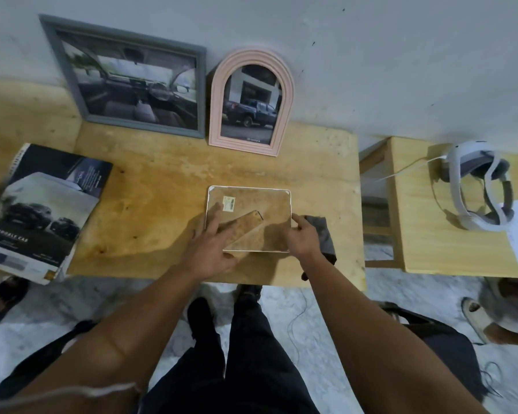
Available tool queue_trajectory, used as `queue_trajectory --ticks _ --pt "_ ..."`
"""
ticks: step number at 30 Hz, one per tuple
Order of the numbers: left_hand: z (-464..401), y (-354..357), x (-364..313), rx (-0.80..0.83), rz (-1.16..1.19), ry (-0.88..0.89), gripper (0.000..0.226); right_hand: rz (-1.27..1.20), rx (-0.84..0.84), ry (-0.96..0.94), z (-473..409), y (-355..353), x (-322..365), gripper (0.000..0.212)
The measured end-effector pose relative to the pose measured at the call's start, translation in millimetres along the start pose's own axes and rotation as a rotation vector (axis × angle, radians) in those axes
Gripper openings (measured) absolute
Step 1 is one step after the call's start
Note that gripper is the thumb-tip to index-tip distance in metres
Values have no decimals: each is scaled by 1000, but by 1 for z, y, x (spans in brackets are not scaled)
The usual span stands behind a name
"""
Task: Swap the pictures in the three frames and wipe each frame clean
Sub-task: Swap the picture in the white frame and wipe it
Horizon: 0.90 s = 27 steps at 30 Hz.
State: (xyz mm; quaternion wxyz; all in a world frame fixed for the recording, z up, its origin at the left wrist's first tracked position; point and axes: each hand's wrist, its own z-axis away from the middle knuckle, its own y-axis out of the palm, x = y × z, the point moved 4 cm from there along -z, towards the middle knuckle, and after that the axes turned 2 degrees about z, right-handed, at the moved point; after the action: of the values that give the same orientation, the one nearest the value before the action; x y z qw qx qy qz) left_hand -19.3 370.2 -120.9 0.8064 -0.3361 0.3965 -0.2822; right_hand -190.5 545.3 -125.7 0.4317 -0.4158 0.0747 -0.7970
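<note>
Cork-brown backing faces up on the small white frame (248, 219), which lies flat near the front edge of the wooden counter (162, 186). My left hand (213, 243) rests on its near left corner, fingers straight across the fold-out stand (245, 231). My right hand (304, 236) pinches the frame's right edge and holds a grey cloth (325, 234) bunched under the palm. Behind, a grey frame (126, 76) and a pink arched frame (250, 101) lean against the wall. Magazines (39, 210) lie far left, a white headset (476, 189) right.

wooden table (162, 180) carries a face-down frame (251, 204), grey cloth (323, 234), magazine (42, 210).
</note>
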Motion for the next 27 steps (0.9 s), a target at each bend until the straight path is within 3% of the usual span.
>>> queue_trajectory --ticks 6,9,11,14,16,18,21,24,27 --pt "-3 -34 3 -244 -57 141 69 -303 9 74 23 -32 50 20" --pt "-5 -71 -7 -443 -101 221 46 -455 78 95 21 -51 76 21" --pt "-3 -98 -16 -514 36 160 46 -419 53 66 14 -65 83 23" --pt "-4 -108 -18 -464 387 -25 37 -104 -90 -23 -5 -82 62 26" --pt "-6 -98 -12 -403 622 -145 39 280 -152 -10 -14 -87 34 45" --pt "-8 -79 4 -305 833 -302 51 459 -155 96 -17 -85 4 60" --pt "1 -52 25 -199 975 -497 80 533 -103 176 -15 -72 -26 58" --pt "7 -37 36 -193 971 -511 52 485 -150 143 -7 -64 -31 47" --pt "11 -30 42 -168 881 -460 30 272 -137 105 -6 -60 -23 51"
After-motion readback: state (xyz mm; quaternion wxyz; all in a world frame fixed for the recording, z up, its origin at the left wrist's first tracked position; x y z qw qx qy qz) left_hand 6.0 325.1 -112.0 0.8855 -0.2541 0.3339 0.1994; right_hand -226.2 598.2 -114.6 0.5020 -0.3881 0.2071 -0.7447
